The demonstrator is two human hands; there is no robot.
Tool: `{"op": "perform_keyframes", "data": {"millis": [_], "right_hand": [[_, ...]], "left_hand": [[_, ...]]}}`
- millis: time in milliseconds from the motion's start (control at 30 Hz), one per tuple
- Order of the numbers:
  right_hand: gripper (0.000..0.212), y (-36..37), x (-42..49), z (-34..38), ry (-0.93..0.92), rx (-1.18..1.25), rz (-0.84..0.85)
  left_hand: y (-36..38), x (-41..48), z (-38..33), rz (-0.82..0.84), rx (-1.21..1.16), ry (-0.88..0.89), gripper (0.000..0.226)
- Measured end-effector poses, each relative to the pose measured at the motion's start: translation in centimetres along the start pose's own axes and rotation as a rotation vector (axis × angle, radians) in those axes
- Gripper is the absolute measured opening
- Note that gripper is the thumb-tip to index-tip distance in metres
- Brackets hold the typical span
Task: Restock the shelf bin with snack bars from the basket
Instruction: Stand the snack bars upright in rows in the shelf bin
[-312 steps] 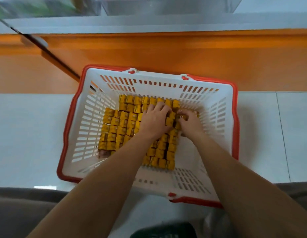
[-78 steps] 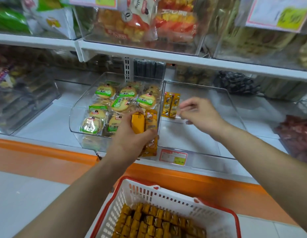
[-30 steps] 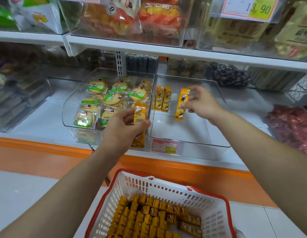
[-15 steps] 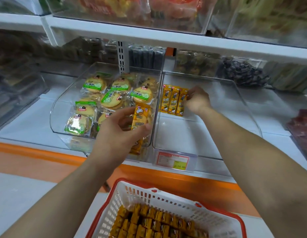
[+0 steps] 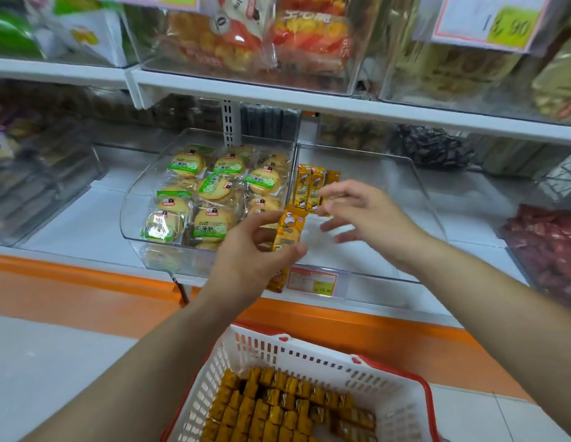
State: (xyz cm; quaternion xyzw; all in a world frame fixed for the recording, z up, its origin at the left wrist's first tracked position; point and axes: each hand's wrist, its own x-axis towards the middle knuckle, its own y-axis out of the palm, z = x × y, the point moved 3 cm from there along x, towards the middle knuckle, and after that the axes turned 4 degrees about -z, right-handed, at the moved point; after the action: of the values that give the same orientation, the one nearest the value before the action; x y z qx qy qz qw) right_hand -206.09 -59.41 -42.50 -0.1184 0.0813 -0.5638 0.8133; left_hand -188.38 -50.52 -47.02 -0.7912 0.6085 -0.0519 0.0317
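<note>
A clear shelf bin [image 5: 415, 186] holds three yellow snack bars [image 5: 311, 189] lying side by side at its back left. My left hand [image 5: 258, 256] grips a small bunch of yellow snack bars [image 5: 289, 232] upright in front of the bin's left edge. My right hand [image 5: 364, 215] hovers over the bin with its fingers spread and holds nothing, just right of the held bars. Below, a white basket with a red rim [image 5: 309, 355] contains several rows of the same yellow bars [image 5: 277, 406].
Left of the bin is another clear bin [image 5: 134, 205] full of green-labelled round cakes [image 5: 214, 189]. A price tag [image 5: 312, 280] hangs on the bin's front. An upper shelf [image 5: 277, 100] carries bagged snacks. Red packets [image 5: 549, 247] lie at the right. An orange ledge [image 5: 86, 282] runs below.
My right hand has left the third bar in the row at the back of the bin and drawn back toward my left hand, fingers spread. The left hand keeps its bunch.
</note>
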Motion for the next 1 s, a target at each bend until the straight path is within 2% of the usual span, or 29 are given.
{"op": "perform_keyframes", "data": {"millis": [100,200,367,533,633,700,767,833,933,1000], "right_hand": [[0.027,1.4,-3.8,0.4,-0.013,0.004,0.113],[0.03,1.1,-5.1,0.1,-0.071,-0.084,0.086],[0.013,-1.1,-5.9,-0.3,0.051,0.208,0.074],[0.005,0.1,-7.0,-1.3,0.076,-0.097,0.296],[0.004,-0.2,-6.7,-0.7,-0.017,-0.133,0.155],[0.019,-0.2,-6.5,-0.3,-0.018,-0.032,0.097],[0.036,0.4,-6.4,-0.4,-0.008,0.047,0.116],[0.043,0.7,-6.2,-0.5,-0.025,0.043,0.116],[0.041,0.3,-5.3,-0.6,-0.034,0.068,0.109],[0.037,-0.5,-3.9,-0.7,-0.025,0.069,0.049]], "left_hand": [[1.4,-1.2,-0.4,0.05,0.014,-0.012,0.062],[2.3,-2.3,-0.8,0.097,0.074,0.013,0.06],[1.6,-2.6,-1.6,-0.023,0.004,-0.02,0.055],[1.4,-2.7,-1.6,-0.053,-0.291,-0.119,0.041],[2.0,-2.7,-1.8,-0.02,-0.291,-0.091,0.042],[2.3,-2.6,-1.8,-0.004,-0.266,-0.055,0.046],[2.6,-2.6,-1.8,-0.006,-0.222,-0.016,0.055],[2.7,-2.5,-1.8,-0.031,-0.172,0.011,0.063],[2.5,-1.8,-1.7,-0.026,-0.173,0.01,0.059],[1.9,-0.9,-1.7,-0.064,-0.065,0.041,0.051]]}}
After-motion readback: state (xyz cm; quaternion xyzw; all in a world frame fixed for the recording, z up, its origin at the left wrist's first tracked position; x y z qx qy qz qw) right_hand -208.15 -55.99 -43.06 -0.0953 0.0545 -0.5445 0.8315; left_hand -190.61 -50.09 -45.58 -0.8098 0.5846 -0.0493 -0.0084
